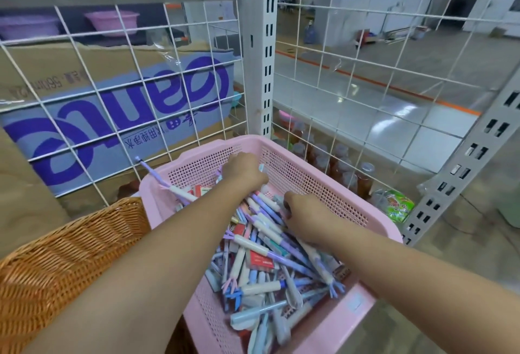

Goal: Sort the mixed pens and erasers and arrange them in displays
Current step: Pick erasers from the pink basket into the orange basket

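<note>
Reads as early sort, pick phase: no display in view, nothing placed yet. Working from the mixed pile of pens (261, 287) and erasers (257, 260), all inside pink basket (309, 182), just beside wicker basket (70, 255) and close to wire grid (92, 91).

Left hand (244, 171) deep at far wall of the basket, fingers curled down, apparently clamped round a few pens, with a purple end poking out one side of the fist and a pale tip out the other. Right hand (305, 214) near right wall, fingertips dug into the pile; can't tell whether pinching anything or just raking.

Pens mostly flat and crossed. Under right hand, long axes mainly far-left to near-right; random elsewhere, ends facing both ways. One stray pen (160, 180) propped on left rim, upper end pointing up-left toward the grid.

Next move, as a guess: lift bunch clear, square to one axis with the same ends together, then drop into a holder. Erasers small, half buried under pens, so likely separate pinch picks. Watch for snagged neighbours riding out with the bunch.
</note>
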